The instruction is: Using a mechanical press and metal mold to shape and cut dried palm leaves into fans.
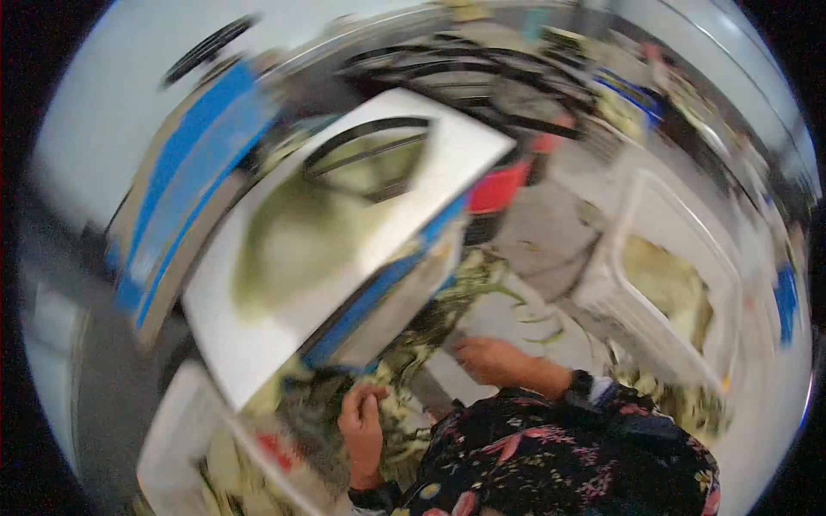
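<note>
My left hand (361, 426) hangs above a floor strewn with pale green peelings (400, 434), its fingers loosely bent and nothing visible in it. To its right, my right hand (490, 359) is closed in front of my body; a pale, straight-edged shape (456, 378) lies just below it, but blur hides whether the fingers grip it. Ahead of both hands stands a slanted white board (456, 142) with a wet-looking greenish patch (297, 241). A dark curved frame with a crossbar (370, 161) shows on the board, smeared by motion.
On the right a white crate (658, 193) holds pale greenish pieces (667, 279). Another white crate (172, 421) at the lower left holds long pale pieces (224, 464). A blue-and-tan panel (194, 172) stands far left. Behind the board are a red container (499, 189) and black racks (482, 69).
</note>
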A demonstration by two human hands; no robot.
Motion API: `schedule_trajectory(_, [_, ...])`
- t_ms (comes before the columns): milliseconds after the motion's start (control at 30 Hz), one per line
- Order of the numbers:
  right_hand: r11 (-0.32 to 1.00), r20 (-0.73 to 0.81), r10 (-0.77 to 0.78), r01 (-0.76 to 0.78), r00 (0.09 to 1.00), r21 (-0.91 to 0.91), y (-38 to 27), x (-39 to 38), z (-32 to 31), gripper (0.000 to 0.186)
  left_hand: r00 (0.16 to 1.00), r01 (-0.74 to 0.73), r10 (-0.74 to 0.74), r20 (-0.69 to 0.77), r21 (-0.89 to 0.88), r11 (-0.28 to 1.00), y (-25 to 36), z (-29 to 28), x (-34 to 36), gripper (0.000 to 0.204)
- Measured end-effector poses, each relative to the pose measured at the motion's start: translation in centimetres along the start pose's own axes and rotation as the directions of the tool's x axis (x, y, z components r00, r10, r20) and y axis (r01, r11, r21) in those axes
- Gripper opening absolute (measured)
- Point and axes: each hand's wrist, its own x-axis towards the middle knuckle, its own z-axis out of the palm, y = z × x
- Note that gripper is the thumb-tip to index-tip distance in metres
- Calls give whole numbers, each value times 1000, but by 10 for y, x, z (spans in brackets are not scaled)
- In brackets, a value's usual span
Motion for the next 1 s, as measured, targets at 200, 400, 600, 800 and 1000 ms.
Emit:
schedule_trajectory(200, [895, -303, 447, -416, 842, 163, 51, -106, -30, 25, 881, 40, -84, 466, 103, 994, -34, 91, 36, 25])
schedule_trajectory(400, [396, -421, 907, -276, -35, 876, 152, -267, -89, 32, 809, 104, -169, 564, 145, 984, -41, 193, 33, 25])
schedule_trajectory(600, [433, -432, 858, -62, -277, 899, 337, -516, -19, 34, 639, 84, -203, 742, 195, 977, -21, 302, 13, 26])
schedule_trajectory(800, [1, 134, 949, 430, -285, 903, 365, -502, -36, 37, 662, 19, -351, 663, 453, 891, -15, 324, 3, 26])
schedule_trajectory(1000, [-225, 211, 936, -17, -282, 974, 418, -538, -2, 63, 668, 63, -449, 593, 557, 828, -45, 318, 1, 24])
